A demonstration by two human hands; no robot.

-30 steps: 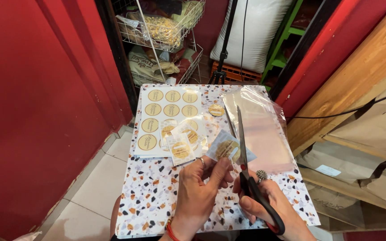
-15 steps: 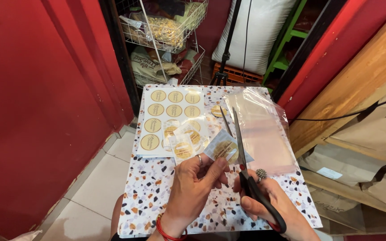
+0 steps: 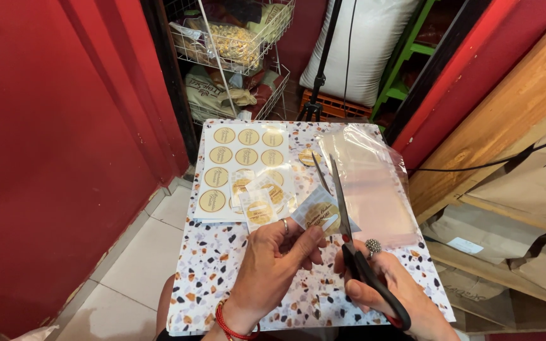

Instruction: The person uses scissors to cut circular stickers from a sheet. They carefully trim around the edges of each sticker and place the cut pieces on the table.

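While the left hand (image 3: pixel 273 265) pinches a sticker (image 3: pixel 321 215), the right hand (image 3: pixel 387 287) grips scissors (image 3: pixel 349 240) pointing away.

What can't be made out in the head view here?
- Left hand: fingertips pinching the small cut-out square with a gold round sticker; the part under the thumb is hidden.
- Right hand: fingers hidden inside the black-handled scissors; wrist cut off by the bottom edge.
- White sheet of gold round stickers: lettering too small to read.
- Clear plastic bags: count unclear, glare.
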